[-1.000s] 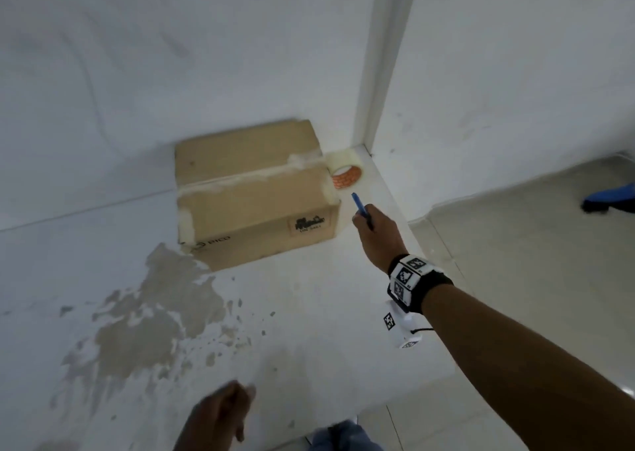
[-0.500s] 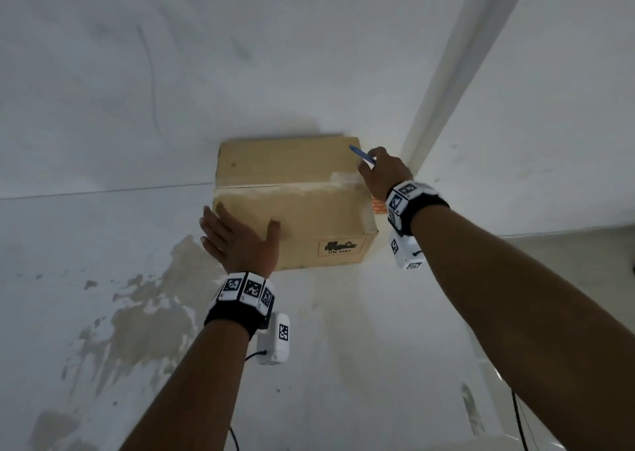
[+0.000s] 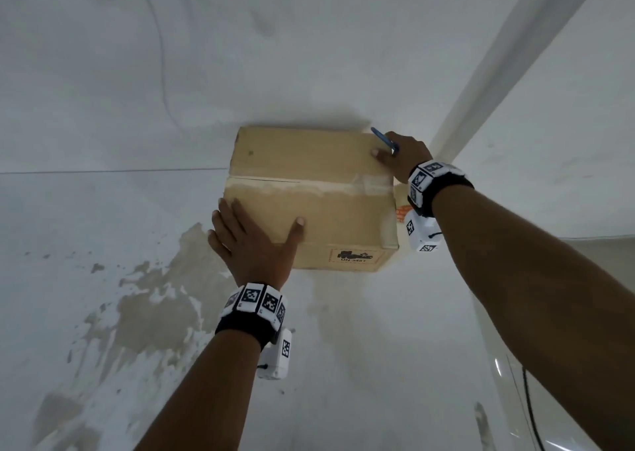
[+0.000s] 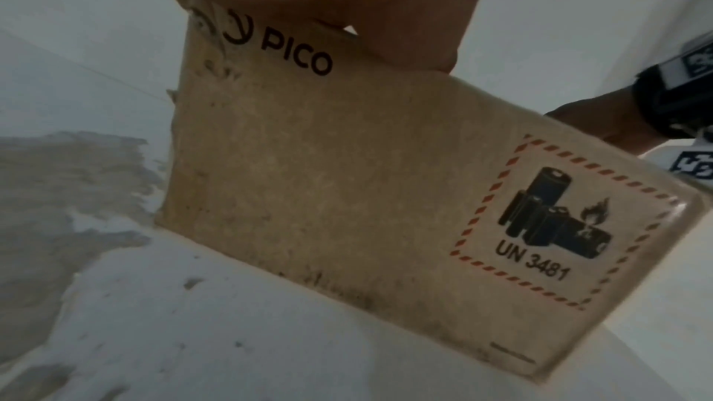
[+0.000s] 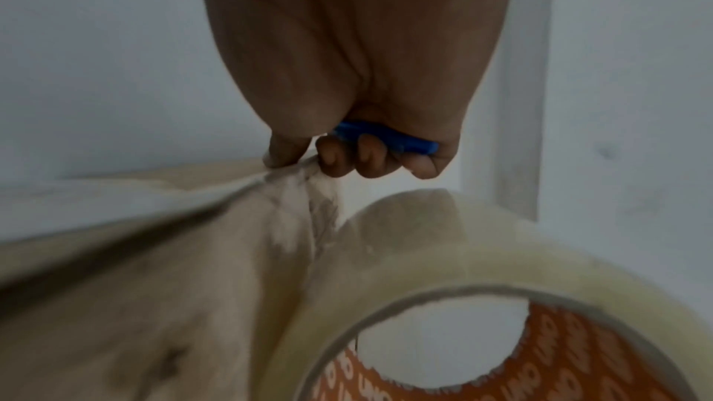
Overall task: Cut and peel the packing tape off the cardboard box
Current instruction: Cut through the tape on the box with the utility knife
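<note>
A brown cardboard box (image 3: pixel 309 155) stands against the wall, with a strip of clear packing tape (image 3: pixel 309 186) along its top seam and down both ends. My left hand (image 3: pixel 254 241) lies flat on the near left of the box top, fingers straight and thumb spread. In the left wrist view the box front (image 4: pixel 328 194) shows a PICO logo and a UN 3481 battery label. My right hand (image 3: pixel 402 156) is at the box's far right corner and grips a blue cutter (image 3: pixel 383 138), thumb on the top. The right wrist view shows the fingers curled round the cutter (image 5: pixel 385 137).
A roll of clear tape (image 5: pixel 424 270) with an orange core stands close against the box's right end, under my right wrist. A white wall rises behind the box, with a pillar corner (image 3: pixel 481 89) at the right. The white surface (image 3: pixel 137 296) has worn grey patches at the left.
My left hand rose from the bottom of the view and came down flat on the box top. My right hand carried the cutter from beside the tape roll to the box's far right corner.
</note>
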Available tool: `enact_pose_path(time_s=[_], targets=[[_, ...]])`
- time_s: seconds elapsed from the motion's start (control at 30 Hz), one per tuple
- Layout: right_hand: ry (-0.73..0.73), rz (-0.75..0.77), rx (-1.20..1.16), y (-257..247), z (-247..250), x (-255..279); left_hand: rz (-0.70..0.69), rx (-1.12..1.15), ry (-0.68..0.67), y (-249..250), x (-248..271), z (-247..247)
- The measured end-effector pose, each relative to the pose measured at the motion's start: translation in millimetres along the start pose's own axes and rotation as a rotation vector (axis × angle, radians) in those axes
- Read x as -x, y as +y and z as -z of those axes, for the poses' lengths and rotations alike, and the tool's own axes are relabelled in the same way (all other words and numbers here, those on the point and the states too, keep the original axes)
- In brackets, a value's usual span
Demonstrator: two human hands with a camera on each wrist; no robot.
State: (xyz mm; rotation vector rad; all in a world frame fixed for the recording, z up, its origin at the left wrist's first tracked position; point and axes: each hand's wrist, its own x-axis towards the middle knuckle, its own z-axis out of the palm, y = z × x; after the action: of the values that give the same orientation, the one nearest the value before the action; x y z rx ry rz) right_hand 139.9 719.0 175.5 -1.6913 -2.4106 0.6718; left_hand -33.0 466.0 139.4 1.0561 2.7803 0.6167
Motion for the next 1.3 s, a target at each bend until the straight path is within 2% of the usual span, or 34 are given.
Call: enact_pose_path(time_s=[0.17,0.27,0.4,0.53,0.7,0.8,0.87,1.03,1.1,1.17,1.2,1.23,1.3], targets=[[0.057,-0.085,-0.075,20,-4,47,-0.149,-0.013,-0.055,-20,-14,11],[0.108,-0.230,-0.261,20,-12,88,-0.252,-0.014,-0.137,-34,-34,18],[0.138,-0.334,-0.417,14,-23,134,-0.320,-0.092,-0.256,-42,-55,24],[0.163,-0.413,-0.508,6,-35,162,-0.204,-0.068,-0.295,-43,-55,32],[0.232,-0.437,-0.592,-15,-55,190,-0.032,0.048,-0.313,-44,-52,37],[0.250,-0.465,-0.633,-24,-63,202,0.005,0.164,-0.326,-44,-50,34],[0.242,-0.474,-0.632,-26,-61,202,0.021,0.163,-0.317,-41,-49,34],[0.155,-0.446,-0.609,-23,-45,203,0.069,0.215,-0.303,-24,-29,38],[0.169,-0.416,-0.574,-20,-40,216,-0.008,0.270,-0.156,-20,-1,47],[0.235,-0.365,-0.571,-19,-41,224,-0.197,0.488,0.095,-13,33,57],[0.260,-0.326,-0.571,-19,-43,229,-0.303,0.608,0.161,-10,56,63],[0.279,-0.283,-0.569,-18,-44,233,-0.395,0.690,0.147,-7,79,66],[0.291,-0.203,-0.564,-16,-43,240,-0.488,0.745,-0.045,-2,117,67]])
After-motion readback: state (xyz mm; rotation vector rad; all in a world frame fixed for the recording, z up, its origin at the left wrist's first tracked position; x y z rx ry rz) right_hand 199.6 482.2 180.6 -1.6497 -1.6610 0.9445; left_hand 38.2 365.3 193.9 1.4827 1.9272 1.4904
